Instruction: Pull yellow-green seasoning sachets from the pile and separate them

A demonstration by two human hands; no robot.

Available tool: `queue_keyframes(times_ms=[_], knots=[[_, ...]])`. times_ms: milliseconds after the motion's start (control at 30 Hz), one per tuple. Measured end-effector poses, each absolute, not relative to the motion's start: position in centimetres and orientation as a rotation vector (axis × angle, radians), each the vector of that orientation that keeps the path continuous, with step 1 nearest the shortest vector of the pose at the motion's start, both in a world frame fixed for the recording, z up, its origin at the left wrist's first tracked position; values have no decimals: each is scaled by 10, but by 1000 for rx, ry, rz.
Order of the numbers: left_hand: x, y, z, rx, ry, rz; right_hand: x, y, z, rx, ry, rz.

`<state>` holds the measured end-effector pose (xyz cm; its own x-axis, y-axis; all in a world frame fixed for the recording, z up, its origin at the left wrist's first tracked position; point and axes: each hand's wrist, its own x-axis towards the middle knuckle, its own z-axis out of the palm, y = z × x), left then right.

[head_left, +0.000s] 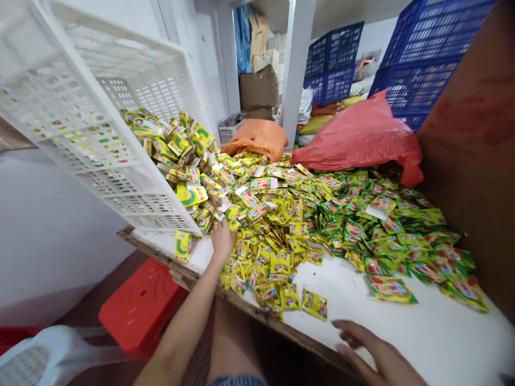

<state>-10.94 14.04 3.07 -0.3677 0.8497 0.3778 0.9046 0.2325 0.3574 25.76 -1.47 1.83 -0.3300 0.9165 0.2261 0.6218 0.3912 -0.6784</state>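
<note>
At centre-left, the left hand (222,240) touches the small cartons (191,195) heaped at the tilted white crate (86,107), whether gripping one I cannot tell; the right hand (358,343), lower right, looks empty, fingers apart by the table (341,289). Disturbing that loose heap could send cartons sliding among the yellow sachets (280,262) or nudge sachets off the lower-centre edge. The crate's rim crowds the left hand, while orange (255,134) and red bags (362,136) block the back.
</note>
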Motion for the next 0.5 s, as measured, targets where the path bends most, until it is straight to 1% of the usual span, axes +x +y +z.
queue_keyframes(times_ms=[167, 233, 367, 500], knots=[[-127, 156, 22, -1755, -2361, -823, 215, -11, 32, -1286, -2010, 747], [-134, 157, 18, -1777, -2359, -850, 216, -11, 32, -1315, -1972, 770], [-145, 155, 13, -1823, -2333, -893, 230, -6, 22, -1418, -1861, 697], [-145, 146, 15, -1812, -2269, -931, 226, -4, 16, -1473, -1735, 695]])
